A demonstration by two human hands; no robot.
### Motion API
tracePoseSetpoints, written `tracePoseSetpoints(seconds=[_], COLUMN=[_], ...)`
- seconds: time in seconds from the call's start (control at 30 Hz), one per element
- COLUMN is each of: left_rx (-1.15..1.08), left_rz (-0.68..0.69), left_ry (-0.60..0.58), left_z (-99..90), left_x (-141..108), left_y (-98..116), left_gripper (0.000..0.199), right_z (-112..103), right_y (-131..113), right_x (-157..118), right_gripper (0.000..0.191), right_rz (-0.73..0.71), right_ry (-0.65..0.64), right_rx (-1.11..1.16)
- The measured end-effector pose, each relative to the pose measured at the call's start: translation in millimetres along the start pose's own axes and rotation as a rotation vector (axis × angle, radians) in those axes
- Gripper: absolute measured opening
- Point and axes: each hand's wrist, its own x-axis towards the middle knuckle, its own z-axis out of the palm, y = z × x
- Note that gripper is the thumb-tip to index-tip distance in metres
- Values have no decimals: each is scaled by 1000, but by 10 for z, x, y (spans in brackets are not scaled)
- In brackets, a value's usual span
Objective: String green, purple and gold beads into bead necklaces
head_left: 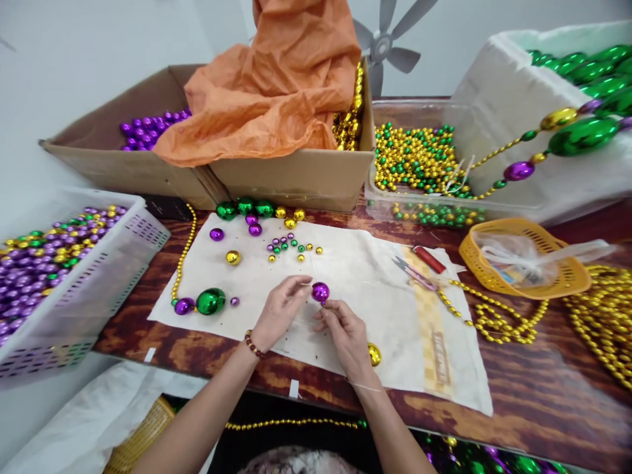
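Observation:
A shiny purple bead (320,291) is held just above the white cloth (355,263), between my two hands. My right hand (345,329) pinches at its lower end. My left hand (285,306) has its fingertips together at the bead's left side, where a thin white thread (313,266) runs upward. Beside my right wrist lies a gold bead (374,354). Left of my hands, a large green bead (210,301), a purple bead (184,306) and a gold bead string (185,253) lie joined. Several small loose beads (289,243) are spread beyond my fingers.
Thread snips (415,273) and a red spool (429,259) lie at the right. An orange basket (526,289) stands beyond them. A cardboard box (296,174), a clear bin (419,204), a foam box (498,99) and a white crate (133,250) hold beads around the table.

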Motion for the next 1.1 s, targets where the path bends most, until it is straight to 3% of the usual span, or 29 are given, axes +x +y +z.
tracePoseSetpoints(seconds=[0.13,0.3,0.57,0.67,0.9,1.1], left_rx=[510,940,1056,1066,1161,1097], left_rz=[174,208,186,189,180,133], left_ry=[196,147,172,195,110,131], left_z=[-225,-185,-43,-45,13,26], left_x=[300,613,734,790,960,1008], left_y=[-122,-157,-137,-119,-38,-70], left_gripper=[23,24,27,28,23,21], right_z=[14,50,45,53,68,55], right_y=[-32,-89,-206,-166,-56,-46], right_x=[-4,22,38,39,41,23], right_gripper=[21,30,35,30,23,23], right_rz=[49,129,366,351,291,264], right_ry=[37,122,38,39,43,4], right_rx=[54,230,613,581,485,438])
